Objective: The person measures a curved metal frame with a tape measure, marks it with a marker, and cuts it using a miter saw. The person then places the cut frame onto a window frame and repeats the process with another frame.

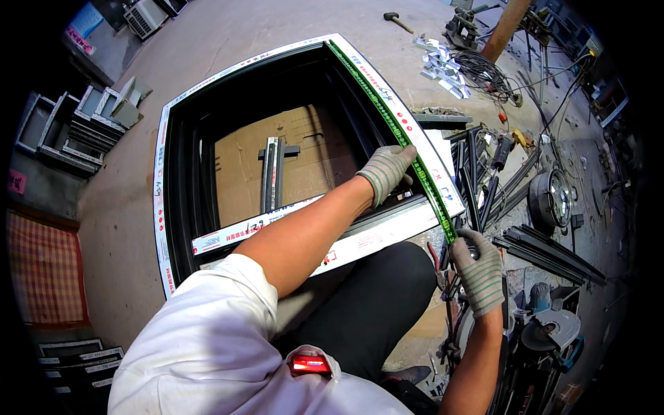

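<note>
In front of me lies a large stack of window frames (pixel 160 200), dark inside, with white printed protective film on its faces. A green measuring tape (pixel 377 102) runs along the inner edge of its right side, from the far corner down past the near right corner. My left hand (pixel 387 173), in a grey knitted glove, pinches the tape about midway against the frame. My right hand (pixel 477 270), gloved too, grips the tape's near end just beyond the frame's near corner. Whether a tape case sits in that palm is hidden.
Brown cardboard (pixel 238 149) with short profile pieces (pixel 272 173) lies within the frame. Dark metal profiles (pixel 550 254), a cut-off saw (pixel 550 332) and cables (pixel 487 72) clutter the right. A mallet (pixel 398 22) lies far off; small frames (pixel 72 131) stand left.
</note>
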